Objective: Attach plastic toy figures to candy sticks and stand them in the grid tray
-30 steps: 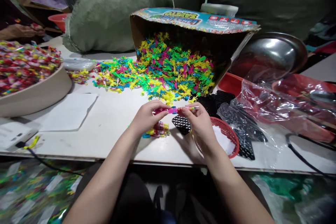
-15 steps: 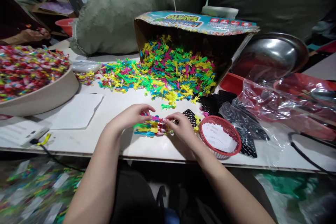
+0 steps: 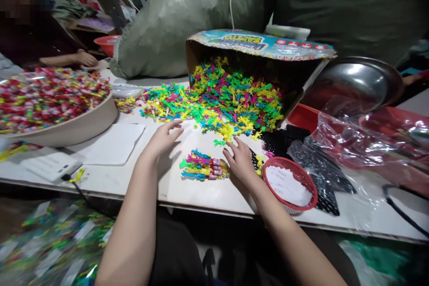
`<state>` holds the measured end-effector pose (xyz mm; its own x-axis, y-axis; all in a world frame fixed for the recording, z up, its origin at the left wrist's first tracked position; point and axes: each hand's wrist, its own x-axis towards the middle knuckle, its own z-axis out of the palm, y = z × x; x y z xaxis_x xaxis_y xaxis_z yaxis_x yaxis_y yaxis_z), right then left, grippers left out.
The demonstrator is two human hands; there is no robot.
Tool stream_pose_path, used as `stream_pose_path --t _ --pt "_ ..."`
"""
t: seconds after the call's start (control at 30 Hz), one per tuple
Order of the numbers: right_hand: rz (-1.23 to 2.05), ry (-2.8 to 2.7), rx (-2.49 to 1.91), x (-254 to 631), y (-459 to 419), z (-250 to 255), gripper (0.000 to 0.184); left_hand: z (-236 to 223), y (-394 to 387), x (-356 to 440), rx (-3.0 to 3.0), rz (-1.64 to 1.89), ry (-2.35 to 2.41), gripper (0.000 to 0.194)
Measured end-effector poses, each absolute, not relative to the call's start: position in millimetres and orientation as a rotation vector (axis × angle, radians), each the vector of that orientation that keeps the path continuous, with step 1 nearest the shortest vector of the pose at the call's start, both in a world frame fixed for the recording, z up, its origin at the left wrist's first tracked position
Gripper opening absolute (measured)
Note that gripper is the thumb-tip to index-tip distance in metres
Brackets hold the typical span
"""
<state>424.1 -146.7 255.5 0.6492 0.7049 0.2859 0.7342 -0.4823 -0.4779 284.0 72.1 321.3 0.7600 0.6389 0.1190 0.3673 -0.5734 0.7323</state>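
Note:
My left hand (image 3: 165, 138) hovers above the white table, fingers apart and holding nothing, near the loose toy pile. My right hand (image 3: 240, 157) is also open, its fingers spread just right of a row of small colourful plastic toys (image 3: 203, 165). These lie side by side on the table, with red and white wrapped pieces at their right ends. Beyond both hands, a heap of yellow, green, blue and pink plastic figures (image 3: 234, 94) spills from a tipped cardboard box (image 3: 261, 47).
A beige tub (image 3: 90, 127) of wrapped candy-like pieces stands left, beside white paper (image 3: 117, 143). On the right are a red basket (image 3: 313, 205) holding paper slips, black mesh pieces (image 3: 284, 138) and clear plastic bags (image 3: 362, 134). Another person's hand (image 3: 86, 59) rests behind the tub.
Both hands have let go of the toy row and moved apart, the left outward and the right slightly forward. The row stays on the table. The camera view has shifted.

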Motion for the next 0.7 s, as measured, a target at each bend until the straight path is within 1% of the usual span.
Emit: stream_pose_path --t 0.13,0.23,0.37,0.5,0.6,0.7 --pt "-0.023 -1.186 -2.427 427 -144 251 0.035 298 115 284 2.317 0.591 1.117 0.04" --pt "-0.012 -1.191 -2.472 427 -144 251 0.039 279 134 286 2.349 0.632 1.265 0.037" --pt "-0.008 -1.173 -2.492 427 -144 252 0.043 262 139 288 2.376 0.662 1.359 0.033" --pt "-0.031 -1.173 -2.453 426 -145 256 0.042 253 140 287 2.431 0.615 1.466 0.029" --pt "-0.077 -1.184 -2.382 425 -151 261 0.042 250 142 287 2.422 0.599 1.525 0.031" --pt "-0.146 -1.194 -2.286 425 -159 268 0.041 249 141 291 2.481 0.634 1.473 0.034"
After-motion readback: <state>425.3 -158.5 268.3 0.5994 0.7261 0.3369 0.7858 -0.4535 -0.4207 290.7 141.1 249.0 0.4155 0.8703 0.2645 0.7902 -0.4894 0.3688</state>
